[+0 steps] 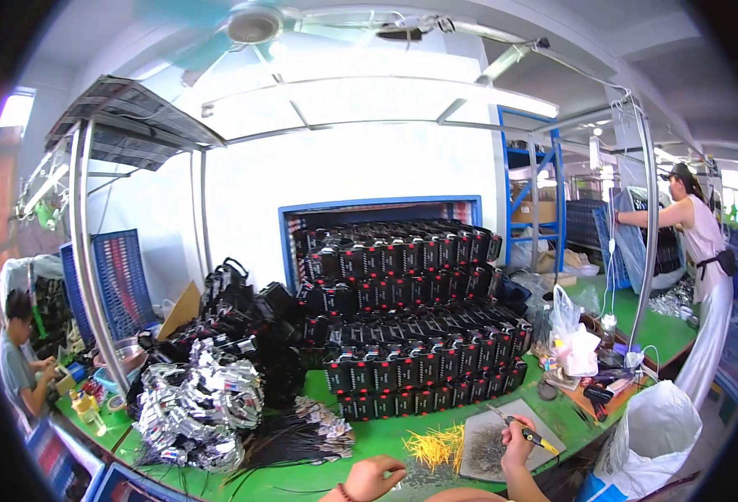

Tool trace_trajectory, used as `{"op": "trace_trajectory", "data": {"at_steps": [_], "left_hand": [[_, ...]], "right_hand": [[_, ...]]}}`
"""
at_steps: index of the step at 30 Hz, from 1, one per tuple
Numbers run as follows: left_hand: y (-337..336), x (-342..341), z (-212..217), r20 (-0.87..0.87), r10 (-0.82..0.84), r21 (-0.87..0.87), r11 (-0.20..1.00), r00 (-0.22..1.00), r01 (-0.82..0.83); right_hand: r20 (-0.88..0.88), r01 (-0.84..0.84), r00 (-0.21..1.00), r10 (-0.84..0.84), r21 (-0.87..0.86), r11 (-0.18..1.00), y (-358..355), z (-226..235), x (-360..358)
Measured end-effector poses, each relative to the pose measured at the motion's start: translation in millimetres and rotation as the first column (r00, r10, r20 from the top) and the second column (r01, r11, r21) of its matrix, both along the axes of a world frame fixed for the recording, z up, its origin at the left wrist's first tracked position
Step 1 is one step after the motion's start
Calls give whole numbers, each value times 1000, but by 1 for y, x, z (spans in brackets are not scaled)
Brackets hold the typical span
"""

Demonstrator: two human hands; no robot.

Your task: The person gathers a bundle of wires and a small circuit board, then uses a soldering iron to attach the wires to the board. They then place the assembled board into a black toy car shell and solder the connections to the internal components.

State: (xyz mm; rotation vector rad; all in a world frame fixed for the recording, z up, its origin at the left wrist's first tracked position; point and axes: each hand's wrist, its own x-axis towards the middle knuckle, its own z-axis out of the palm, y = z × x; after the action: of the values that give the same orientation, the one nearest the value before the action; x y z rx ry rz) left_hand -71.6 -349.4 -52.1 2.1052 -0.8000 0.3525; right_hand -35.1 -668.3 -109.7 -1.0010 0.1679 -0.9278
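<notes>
My right hand (517,443) grips a soldering iron (541,440) with a yellow and black handle, its thin metal tip pointing up and left over a scorched grey board (479,452). Low in the middle, my left hand (371,478) is closed with its fingers curled toward the right; whatever they pinch is too small to make out. Short yellow wires (434,447) lie loose between that hand and the board. To its left spreads a bundle of black wires (298,439) with small silvery ends, beside a heap of silver-wrapped parts (202,406).
Stacked black cases with red spots (419,368) fill the bench (386,435) behind my hands, with tangled black parts (235,318) at left. A white sack (653,435) and cluttered tools (603,391) stand right. People work at far left (24,360) and right (704,226).
</notes>
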Motion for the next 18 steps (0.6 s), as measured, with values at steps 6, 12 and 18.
{"op": "trace_trajectory", "data": {"at_steps": [6, 12, 18], "left_hand": [[-16, 3, -35, -209, -135, 48, 988, 969, 148], [-12, -10, -30, 70, -156, -87, 983, 985, 161], [-8, -7, -38, 24, -142, 222, 966, 990, 133]], "right_hand": [[-18, -65, 998, 65, 0, 998, 17, -14, 11], [-132, -129, 983, 127, -4, 992, 37, -7, 4], [-162, -188, 970, 179, -39, 981, 38, -5, -7]]}}
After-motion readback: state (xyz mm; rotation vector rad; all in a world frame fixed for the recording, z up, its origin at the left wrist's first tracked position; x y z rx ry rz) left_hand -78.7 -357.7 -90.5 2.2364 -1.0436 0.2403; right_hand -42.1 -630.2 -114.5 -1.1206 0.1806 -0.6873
